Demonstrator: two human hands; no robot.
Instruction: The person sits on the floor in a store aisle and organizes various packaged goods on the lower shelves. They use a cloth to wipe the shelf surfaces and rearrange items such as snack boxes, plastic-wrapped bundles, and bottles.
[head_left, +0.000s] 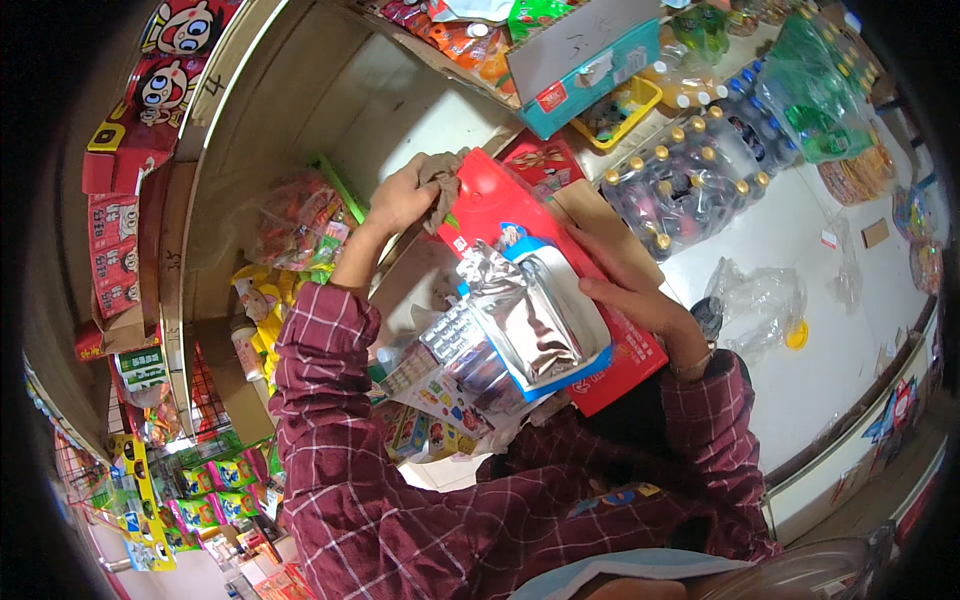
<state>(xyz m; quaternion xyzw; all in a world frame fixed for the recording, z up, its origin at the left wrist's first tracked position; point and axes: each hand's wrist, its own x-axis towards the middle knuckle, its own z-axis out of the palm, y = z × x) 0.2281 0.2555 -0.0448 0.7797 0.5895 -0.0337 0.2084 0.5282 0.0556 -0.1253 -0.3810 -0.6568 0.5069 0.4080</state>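
A brown cloth (444, 187) is bunched in my left hand (405, 196), against the upper left end of a red box (491, 196). My right hand (626, 289) grips the box's right side, thumb on its upper face. On that face lies a blue-and-white tray (581, 300) with crumpled silver foil packaging (525, 322) in it. Beside the box, a piece of brown cardboard (604, 225) shows behind my right hand. Below the tray are several small packaged boxes (450, 337), partly hidden by it.
Wooden shelving (202, 150) stands at the left, with a bag of wrapped sweets (300, 225). A teal carton (592, 86), a yellow basket (652, 94) and shrink-wrapped bottles (682, 180) are at the upper right. Clear plastic wrapping (757, 300) lies on the white tiled floor (810, 375).
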